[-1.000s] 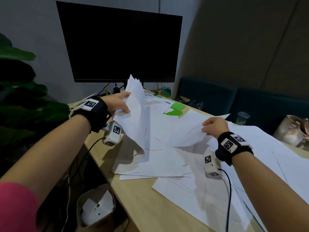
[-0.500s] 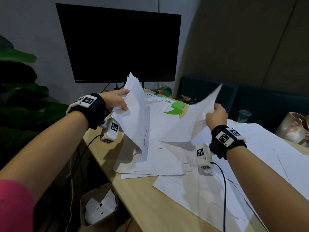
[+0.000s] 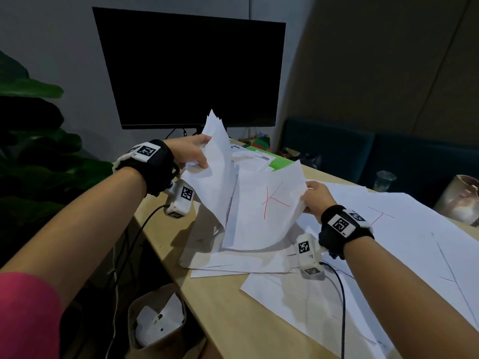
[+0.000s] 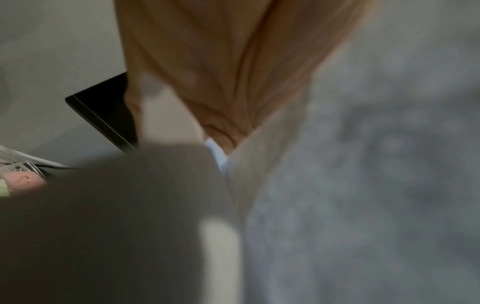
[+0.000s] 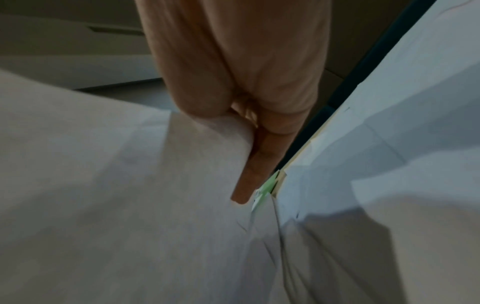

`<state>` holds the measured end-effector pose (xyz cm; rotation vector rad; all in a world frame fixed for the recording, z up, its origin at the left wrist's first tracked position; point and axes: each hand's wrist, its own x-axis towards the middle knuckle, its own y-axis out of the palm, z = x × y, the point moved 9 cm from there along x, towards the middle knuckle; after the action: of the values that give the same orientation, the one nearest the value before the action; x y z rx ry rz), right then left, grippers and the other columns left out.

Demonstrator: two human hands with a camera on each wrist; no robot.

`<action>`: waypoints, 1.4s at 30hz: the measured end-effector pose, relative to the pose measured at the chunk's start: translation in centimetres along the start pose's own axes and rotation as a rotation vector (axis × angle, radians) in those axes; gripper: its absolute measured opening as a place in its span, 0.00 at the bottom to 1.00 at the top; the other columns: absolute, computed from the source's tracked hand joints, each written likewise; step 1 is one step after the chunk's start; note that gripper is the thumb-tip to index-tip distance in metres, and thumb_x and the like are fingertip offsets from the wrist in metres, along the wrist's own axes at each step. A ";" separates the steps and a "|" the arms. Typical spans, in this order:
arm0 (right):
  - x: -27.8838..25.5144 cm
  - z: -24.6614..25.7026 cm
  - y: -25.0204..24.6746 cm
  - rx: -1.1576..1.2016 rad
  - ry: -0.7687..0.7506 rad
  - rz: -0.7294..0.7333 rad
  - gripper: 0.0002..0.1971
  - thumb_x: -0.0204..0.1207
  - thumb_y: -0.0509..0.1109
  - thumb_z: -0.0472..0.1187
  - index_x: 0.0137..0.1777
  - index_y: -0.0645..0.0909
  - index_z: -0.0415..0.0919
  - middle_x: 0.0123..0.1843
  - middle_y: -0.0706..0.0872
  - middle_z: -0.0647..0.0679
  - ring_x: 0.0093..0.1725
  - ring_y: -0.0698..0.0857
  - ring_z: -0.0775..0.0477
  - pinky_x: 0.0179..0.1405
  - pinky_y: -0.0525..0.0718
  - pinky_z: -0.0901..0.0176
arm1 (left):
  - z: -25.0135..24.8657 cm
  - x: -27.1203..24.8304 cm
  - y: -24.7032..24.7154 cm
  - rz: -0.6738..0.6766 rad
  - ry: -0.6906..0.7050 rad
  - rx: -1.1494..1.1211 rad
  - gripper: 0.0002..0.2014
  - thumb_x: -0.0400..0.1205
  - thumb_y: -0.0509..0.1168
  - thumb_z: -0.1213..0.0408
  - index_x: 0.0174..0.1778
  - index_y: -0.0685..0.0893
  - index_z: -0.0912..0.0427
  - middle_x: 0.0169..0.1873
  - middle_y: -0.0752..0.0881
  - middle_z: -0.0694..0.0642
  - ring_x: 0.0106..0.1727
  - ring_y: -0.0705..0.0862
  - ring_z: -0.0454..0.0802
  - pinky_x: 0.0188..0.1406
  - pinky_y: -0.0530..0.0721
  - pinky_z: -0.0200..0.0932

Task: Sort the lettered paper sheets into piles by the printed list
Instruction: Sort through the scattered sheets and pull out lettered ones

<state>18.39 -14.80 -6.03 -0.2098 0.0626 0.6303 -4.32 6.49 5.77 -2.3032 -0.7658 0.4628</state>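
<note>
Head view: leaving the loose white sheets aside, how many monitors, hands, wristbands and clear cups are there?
Monitor: 1
Hands: 2 (left hand gripping a sheaf of sheets, right hand pinching the red-marked sheet)
Wristbands: 2 (left wristband, right wristband)
Clear cup: 1
Total: 6

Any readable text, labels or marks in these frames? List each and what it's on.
"X", hand-drawn in red: on the sheet the right hand holds.
Printed sheet behind it: print too small to read.
Wristband tags: square code patterns, no words.
Other sheets: pen lines only, no clear letter.
</note>
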 end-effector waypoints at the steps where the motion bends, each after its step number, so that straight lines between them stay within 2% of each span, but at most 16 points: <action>1: 0.2 -0.5 0.4 -0.001 0.010 0.007 0.23 0.76 0.50 0.21 0.67 0.76 0.33 0.57 0.83 0.33 0.52 0.84 0.32 0.36 0.86 0.48 | -0.2 -0.1 0.2 0.006 -0.003 0.010 0.35 0.77 0.67 0.77 0.77 0.69 0.46 0.66 0.80 0.53 0.62 0.84 0.60 0.61 0.83 0.63; 4: -0.1 -1.3 1.9 0.018 0.034 0.073 0.20 0.77 0.50 0.20 0.62 0.75 0.36 0.54 0.82 0.35 0.49 0.82 0.35 0.33 0.84 0.51 | -0.4 0.1 1.0 0.033 -0.019 0.025 0.36 0.72 0.70 0.71 0.75 0.70 0.42 0.65 0.82 0.51 0.59 0.86 0.59 0.58 0.82 0.70; 9: -1.0 -1.7 4.3 0.018 0.057 0.144 0.18 0.78 0.51 0.20 0.60 0.74 0.36 0.55 0.81 0.35 0.51 0.82 0.35 0.45 0.84 0.44 | -0.9 1.1 3.4 0.106 -0.035 0.039 0.43 0.63 0.72 0.65 0.75 0.68 0.38 0.66 0.80 0.52 0.62 0.83 0.66 0.59 0.80 0.72; 12: -1.5 -1.6 5.6 -0.105 0.031 0.205 0.19 0.77 0.55 0.23 0.67 0.74 0.34 0.60 0.83 0.33 0.53 0.84 0.35 0.54 0.86 0.42 | -1.6 0.8 5.5 0.117 -0.050 0.037 0.44 0.73 0.71 0.71 0.80 0.59 0.37 0.75 0.68 0.52 0.58 0.84 0.62 0.43 0.85 0.53; 14: -2.2 -1.2 6.1 -0.098 0.022 0.248 0.16 0.80 0.56 0.27 0.66 0.74 0.34 0.53 0.83 0.36 0.42 0.83 0.40 0.37 0.86 0.53 | -1.7 1.0 7.5 0.138 -0.046 0.037 0.41 0.77 0.67 0.76 0.80 0.60 0.39 0.76 0.66 0.56 0.50 0.84 0.57 0.36 0.79 0.45; 17: -3.0 -0.5 5.8 -0.038 0.036 0.238 0.09 0.85 0.57 0.42 0.55 0.76 0.40 0.39 0.79 0.45 0.32 0.78 0.48 0.29 0.78 0.60 | -1.4 1.1 10.6 0.164 -0.067 0.031 0.27 0.79 0.60 0.79 0.72 0.78 0.51 0.57 0.81 0.59 0.32 0.79 0.47 0.22 0.75 0.34; 20: -3.4 -0.2 5.5 0.058 0.080 0.286 0.22 0.86 0.50 0.57 0.59 0.78 0.42 0.39 0.78 0.47 0.30 0.77 0.49 0.28 0.76 0.60 | -0.5 1.0 13.1 0.133 -0.142 -0.047 0.10 0.82 0.61 0.73 0.55 0.85 0.62 0.35 0.78 0.57 0.22 0.75 0.46 0.17 0.72 0.30; 22: -3.6 -0.2 5.8 0.072 0.079 0.354 0.31 0.84 0.44 0.64 0.64 0.79 0.42 0.45 0.85 0.44 0.35 0.83 0.46 0.31 0.82 0.57 | -0.1 0.6 14.8 0.150 -0.205 -0.180 0.10 0.85 0.61 0.60 0.50 0.82 0.64 0.38 0.77 0.59 0.30 0.77 0.51 0.26 0.78 0.37; 26: -4.1 -0.9 6.8 0.037 0.097 0.469 0.42 0.80 0.36 0.70 0.63 0.82 0.40 0.56 0.88 0.42 0.46 0.87 0.41 0.39 0.85 0.53 | -0.3 1.0 15.7 0.106 -0.193 -0.190 0.24 0.81 0.64 0.45 0.59 0.80 0.64 0.49 0.80 0.57 0.42 0.81 0.55 0.34 0.76 0.42; 29: -4.5 -0.6 6.7 -0.001 0.102 0.454 0.36 0.83 0.43 0.65 0.58 0.83 0.37 0.51 0.90 0.42 0.44 0.86 0.42 0.36 0.84 0.55 | -0.5 1.1 14.8 0.038 -0.126 -0.034 0.11 0.79 0.69 0.62 0.34 0.80 0.64 0.26 0.75 0.55 0.27 0.72 0.52 0.23 0.67 0.38; 32: -3.5 -1.2 4.7 -0.069 0.126 0.262 0.09 0.82 0.62 0.43 0.45 0.78 0.37 0.41 0.83 0.40 0.31 0.77 0.44 0.28 0.72 0.60 | 0.3 1.2 13.5 -0.003 -0.122 -0.035 0.18 0.75 0.64 0.79 0.22 0.67 0.61 0.20 0.67 0.54 0.27 0.65 0.55 0.23 0.62 0.38; 35: -2.5 -2.7 2.1 -0.088 0.211 0.053 0.04 0.74 0.61 0.31 0.39 0.71 0.37 0.35 0.74 0.39 0.31 0.73 0.43 0.28 0.68 0.58 | 0.9 0.8 12.1 -0.033 -0.124 -0.073 0.07 0.76 0.63 0.79 0.41 0.76 0.63 0.31 0.74 0.57 0.29 0.70 0.53 0.23 0.66 0.37; 37: -2.5 -3.2 2.0 -0.081 0.253 0.056 0.04 0.75 0.60 0.30 0.39 0.70 0.34 0.35 0.73 0.39 0.30 0.72 0.43 0.27 0.71 0.57 | 1.6 0.6 12.0 -0.025 -0.124 -0.123 0.25 0.77 0.62 0.79 0.70 0.71 0.56 0.54 0.79 0.63 0.32 0.76 0.53 0.26 0.73 0.39; 38: -2.6 -3.4 2.2 -0.082 0.267 0.078 0.04 0.76 0.59 0.29 0.40 0.70 0.33 0.34 0.74 0.39 0.28 0.71 0.44 0.25 0.71 0.57 | 1.4 0.5 12.3 0.000 -0.097 -0.134 0.34 0.77 0.60 0.81 0.78 0.64 0.52 0.68 0.74 0.63 0.33 0.78 0.55 0.26 0.74 0.39; 40: -2.7 -3.5 2.7 -0.095 0.280 0.099 0.04 0.76 0.57 0.28 0.41 0.70 0.32 0.34 0.74 0.38 0.25 0.68 0.46 0.25 0.69 0.58 | 0.8 0.1 13.2 0.049 -0.044 -0.127 0.39 0.78 0.55 0.85 0.82 0.59 0.50 0.79 0.64 0.59 0.42 0.83 0.62 0.20 0.74 0.36; 42: -2.8 -3.4 3.1 -0.109 0.276 0.101 0.04 0.77 0.55 0.27 0.44 0.70 0.32 0.33 0.76 0.37 0.25 0.67 0.47 0.27 0.65 0.59 | 0.5 -0.5 14.5 0.102 -0.053 -0.101 0.32 0.79 0.51 0.85 0.78 0.70 0.56 0.74 0.73 0.60 0.50 0.83 0.65 0.14 0.69 0.29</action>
<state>14.34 -14.74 -9.58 -0.4008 0.3065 0.7025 0.82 -2.41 -4.44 -2.4408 -0.7142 0.5450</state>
